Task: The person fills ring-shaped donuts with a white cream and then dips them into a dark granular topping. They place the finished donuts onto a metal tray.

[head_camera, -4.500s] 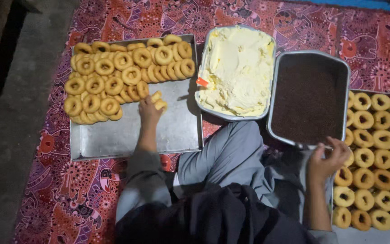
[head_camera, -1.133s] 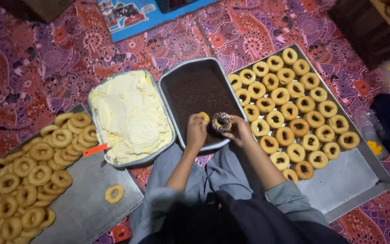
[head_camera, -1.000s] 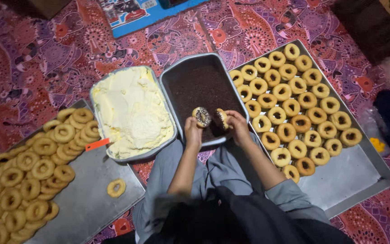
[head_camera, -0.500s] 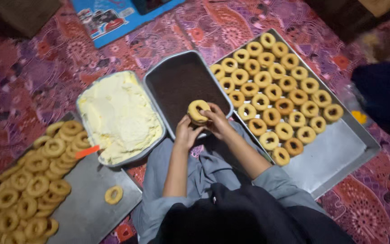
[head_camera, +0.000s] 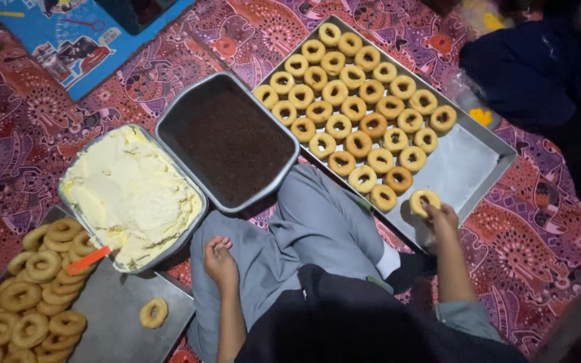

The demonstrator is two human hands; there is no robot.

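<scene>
Your only view comes from the camera on your head, looking almost straight down over your own lap and grey-trousered legs (head_camera: 304, 235) at the floor, spread with a red and purple patterned cloth (head_camera: 21, 154). It sits high enough to take in all four containers at once: the flat steel tray of plain ring biscuits (head_camera: 122, 323) at near left, the steel pan of pale yellow cream (head_camera: 68, 202), the steel pan of dark brown crumbs (head_camera: 169, 124) in the middle, and the big steel tray of rowed rings (head_camera: 465, 168) running to far right. Both hands show, left hand (head_camera: 220, 259) near, right hand (head_camera: 438, 215) at the right tray. With no second view, nothing is shared.
</scene>
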